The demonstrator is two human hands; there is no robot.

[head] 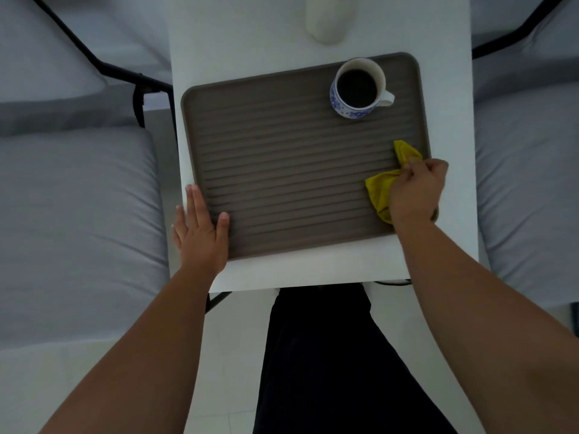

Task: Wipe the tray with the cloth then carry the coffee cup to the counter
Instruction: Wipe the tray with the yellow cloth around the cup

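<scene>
1. Our left hand [200, 233] lies flat and open on the near-left corner of the ribbed tray [282, 170], holding nothing
2. Our right hand [415, 189] has its fingers [410, 162] bunched on the yellow cloth [380, 189] at the tray's right edge
3. The coffee cup [357, 89] stands at the far right; the tray's centre and left are bare
4. A narrow margin of white surface [313, 270] borders the tray; grey cushions [78, 214] flank both sides

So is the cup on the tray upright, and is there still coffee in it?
Upright and holding coffee: the cup stands on the tray, rim up, with dark liquid inside below the rim.
</scene>
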